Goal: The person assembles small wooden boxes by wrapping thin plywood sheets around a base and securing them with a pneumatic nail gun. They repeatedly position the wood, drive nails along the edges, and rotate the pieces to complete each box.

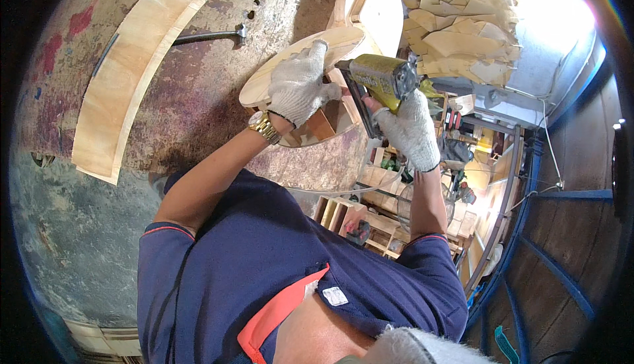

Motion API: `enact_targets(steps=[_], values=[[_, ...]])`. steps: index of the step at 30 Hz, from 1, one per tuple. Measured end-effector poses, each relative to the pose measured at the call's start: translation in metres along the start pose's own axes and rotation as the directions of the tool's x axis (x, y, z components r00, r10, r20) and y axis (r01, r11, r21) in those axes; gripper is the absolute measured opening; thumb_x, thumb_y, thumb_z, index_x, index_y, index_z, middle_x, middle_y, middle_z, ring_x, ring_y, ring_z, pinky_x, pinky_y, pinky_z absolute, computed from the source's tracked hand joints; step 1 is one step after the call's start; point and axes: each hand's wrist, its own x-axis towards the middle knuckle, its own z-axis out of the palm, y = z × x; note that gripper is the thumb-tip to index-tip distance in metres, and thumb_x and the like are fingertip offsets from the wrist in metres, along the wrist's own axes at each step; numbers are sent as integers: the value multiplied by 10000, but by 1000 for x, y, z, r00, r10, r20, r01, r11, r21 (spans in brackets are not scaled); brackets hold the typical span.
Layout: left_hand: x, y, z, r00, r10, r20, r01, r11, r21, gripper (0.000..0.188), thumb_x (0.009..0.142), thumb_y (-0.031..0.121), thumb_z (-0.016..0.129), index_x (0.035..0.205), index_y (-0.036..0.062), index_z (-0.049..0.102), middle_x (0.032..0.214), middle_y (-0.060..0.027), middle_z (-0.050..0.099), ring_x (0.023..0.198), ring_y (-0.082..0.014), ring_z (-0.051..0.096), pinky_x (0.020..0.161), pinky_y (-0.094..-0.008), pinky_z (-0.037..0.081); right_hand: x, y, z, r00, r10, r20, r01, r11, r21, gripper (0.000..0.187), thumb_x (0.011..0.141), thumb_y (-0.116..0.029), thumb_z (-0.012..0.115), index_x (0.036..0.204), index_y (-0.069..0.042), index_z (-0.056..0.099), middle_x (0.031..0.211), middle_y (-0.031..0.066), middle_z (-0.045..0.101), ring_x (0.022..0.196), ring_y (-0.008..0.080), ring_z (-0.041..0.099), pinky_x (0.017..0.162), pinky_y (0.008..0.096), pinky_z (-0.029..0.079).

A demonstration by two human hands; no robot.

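I have the oval wooden panel (343, 43) just above the middle of the frame, its long axis running from lower left to upper right, and what matters most from my seat is how the nail gun (382, 75) sits against it: immediately to the panel's right, its front end aimed left, close to the thumb of my left grip (297, 87). I can't tell from this angle whether that front end touches wood. My right grip (413, 130) is wrapped around the tool's handle, fingers closed, so it is the nearer one to the gun; my left, gloved likewise, lies across the panel and is nearest to that, though I can't tell whether any fingers curl under an edge. A gold watch (265, 128) sits on the left wrist. Below the panel I see an open hollow holding a reddish-brown block (321, 126). Beyond, at the top of the frame, a pale wooden frame (378, 9) stands close by on the worktop (205, 93); I can't see into it. A hammer (240, 34) lies further left, its handle reaching toward a curved plywood strip (125, 87). Stacked thin wooden pieces (462, 27) fill the upper right, and a wooden rack (338, 215) sits lower centre, its contents too small to make out.
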Motion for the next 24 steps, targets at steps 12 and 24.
enact_targets(steps=[12,24], values=[[0,-3,3,988,-67,140,54,994,95,892,806,514,833,1439,-24,508,1125,-223,720,1009,-360,729,837,-426,591,-16,-31,9,999,-41,-33,38,993,-113,357,906,-201,762,1211,-24,705,1016,220,753,957,430,730,823,475,575],[-5,2,-21,985,-59,162,66,997,-37,934,790,674,818,1374,-4,549,1185,-245,730,1070,-389,731,901,-468,584,-87,44,24,799,467,-380,-141,759,636,188,967,11,662,1151,43,659,867,76,715,582,119,594,527,283,473]])
